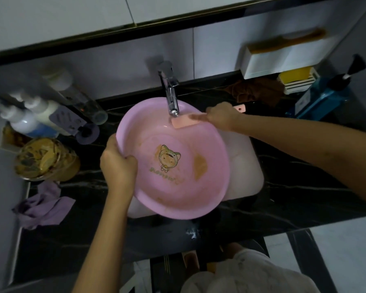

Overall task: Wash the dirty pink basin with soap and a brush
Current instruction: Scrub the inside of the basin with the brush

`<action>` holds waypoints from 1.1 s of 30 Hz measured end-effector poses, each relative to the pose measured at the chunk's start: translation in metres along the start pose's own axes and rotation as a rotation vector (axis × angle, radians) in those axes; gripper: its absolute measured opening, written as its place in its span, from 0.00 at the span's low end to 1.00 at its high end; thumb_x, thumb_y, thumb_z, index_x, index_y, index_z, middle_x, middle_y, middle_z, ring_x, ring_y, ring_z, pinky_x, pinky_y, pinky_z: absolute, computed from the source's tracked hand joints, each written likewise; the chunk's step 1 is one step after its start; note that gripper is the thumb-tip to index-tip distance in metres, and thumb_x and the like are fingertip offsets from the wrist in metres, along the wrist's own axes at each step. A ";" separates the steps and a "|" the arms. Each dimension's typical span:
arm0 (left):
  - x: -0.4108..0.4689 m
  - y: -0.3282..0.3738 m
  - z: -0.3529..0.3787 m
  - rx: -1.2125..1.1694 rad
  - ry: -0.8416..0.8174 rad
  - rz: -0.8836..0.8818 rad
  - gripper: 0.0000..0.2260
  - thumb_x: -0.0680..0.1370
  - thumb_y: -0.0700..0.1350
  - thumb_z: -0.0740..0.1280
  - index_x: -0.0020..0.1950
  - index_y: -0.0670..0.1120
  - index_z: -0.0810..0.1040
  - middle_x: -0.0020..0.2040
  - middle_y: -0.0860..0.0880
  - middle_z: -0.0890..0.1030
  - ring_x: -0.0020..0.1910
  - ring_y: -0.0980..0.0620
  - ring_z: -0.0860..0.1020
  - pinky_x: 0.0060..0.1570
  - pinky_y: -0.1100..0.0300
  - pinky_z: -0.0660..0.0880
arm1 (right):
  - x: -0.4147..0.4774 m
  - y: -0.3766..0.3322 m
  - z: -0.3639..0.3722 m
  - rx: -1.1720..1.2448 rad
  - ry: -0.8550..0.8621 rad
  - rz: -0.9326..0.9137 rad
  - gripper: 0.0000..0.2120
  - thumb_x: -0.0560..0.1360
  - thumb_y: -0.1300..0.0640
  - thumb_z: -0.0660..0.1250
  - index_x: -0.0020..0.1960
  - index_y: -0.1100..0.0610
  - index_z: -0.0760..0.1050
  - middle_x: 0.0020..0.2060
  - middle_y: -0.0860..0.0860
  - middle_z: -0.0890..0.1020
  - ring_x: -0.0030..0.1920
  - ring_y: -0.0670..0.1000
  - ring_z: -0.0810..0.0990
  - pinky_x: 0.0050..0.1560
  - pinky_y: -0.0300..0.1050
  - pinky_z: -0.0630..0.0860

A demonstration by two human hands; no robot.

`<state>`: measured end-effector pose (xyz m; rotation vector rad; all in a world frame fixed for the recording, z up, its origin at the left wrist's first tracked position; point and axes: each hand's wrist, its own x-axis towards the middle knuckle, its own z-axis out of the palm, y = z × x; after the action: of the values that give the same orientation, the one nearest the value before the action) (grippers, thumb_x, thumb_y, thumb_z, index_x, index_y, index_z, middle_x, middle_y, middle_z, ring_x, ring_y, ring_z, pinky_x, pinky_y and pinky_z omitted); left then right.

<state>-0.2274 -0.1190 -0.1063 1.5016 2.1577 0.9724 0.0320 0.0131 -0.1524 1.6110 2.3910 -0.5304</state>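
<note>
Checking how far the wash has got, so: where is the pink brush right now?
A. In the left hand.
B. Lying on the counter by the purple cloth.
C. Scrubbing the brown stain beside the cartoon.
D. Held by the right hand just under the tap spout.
D: the right hand grips the brush with its head just below the tap spout, over the far side of the pink basin; the left hand only holds the rim.

I see a smooth pink plastic basin (178, 166), smeared brown, under a shiny chrome tap (170, 94); glossy black veined counter (304, 187); soft purple cloth (43, 205) lower left.
</note>
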 end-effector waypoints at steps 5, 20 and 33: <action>-0.002 -0.004 0.001 -0.028 0.010 0.018 0.24 0.70 0.28 0.62 0.63 0.44 0.73 0.50 0.48 0.77 0.47 0.54 0.74 0.40 0.69 0.68 | -0.047 -0.002 0.036 0.305 -0.128 0.303 0.23 0.74 0.34 0.56 0.53 0.50 0.76 0.40 0.50 0.76 0.46 0.54 0.76 0.49 0.47 0.71; -0.006 -0.020 0.004 -0.109 0.063 -0.009 0.21 0.70 0.29 0.62 0.62 0.42 0.75 0.51 0.46 0.79 0.49 0.53 0.76 0.41 0.72 0.69 | -0.116 -0.117 0.063 0.971 -0.761 0.119 0.16 0.79 0.57 0.59 0.66 0.58 0.72 0.26 0.50 0.68 0.21 0.45 0.61 0.18 0.34 0.59; -0.016 -0.023 0.005 -0.141 0.053 -0.080 0.22 0.70 0.29 0.62 0.61 0.45 0.75 0.49 0.52 0.76 0.47 0.56 0.75 0.38 0.76 0.67 | -0.052 -0.027 0.053 -0.238 -0.240 0.049 0.22 0.79 0.54 0.57 0.72 0.49 0.61 0.55 0.55 0.75 0.48 0.55 0.77 0.43 0.45 0.75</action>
<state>-0.2334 -0.1367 -0.1277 1.3287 2.1189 1.1234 0.0249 -0.0616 -0.1770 1.4142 2.1423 -0.3883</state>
